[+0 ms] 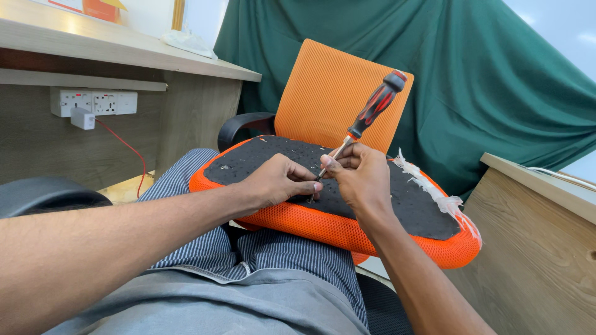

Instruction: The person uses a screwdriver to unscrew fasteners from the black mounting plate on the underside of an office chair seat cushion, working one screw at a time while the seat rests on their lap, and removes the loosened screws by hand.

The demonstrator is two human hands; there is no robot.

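We are holding a screwdriver (366, 121) with a red and black handle, tilted so that the handle is leaning up and to the right while its metal shaft is running down to the black underside of an orange mesh seat cushion (323, 226); the tip is meeting the black surface right between our two hands, though the exact spot is too small for us to make out; our right hand (360, 177) is closing its grip around the lower shaft, fingers pinched tight on the metal just below the handle; our left hand (276, 181) is resting curled on the black surface, its fingertips pressing just beside the tip, and whether that grip is pinching anything small we cannot tell; the cushion is lying upside down across our lap, resting on striped trousers (248, 248), with frayed white material (428, 186) sticking out along its far right edge; just behind it an orange chair back (329, 93) is standing upright, with a black armrest (239, 127) curving at its left; a green cloth (484, 74) is hanging behind the chair; on the left a wooden counter (124, 53) is carrying a white socket strip (93, 102) beneath it, with a red wire (133, 152) trailing down; another wooden counter (540, 242) is standing at the right.
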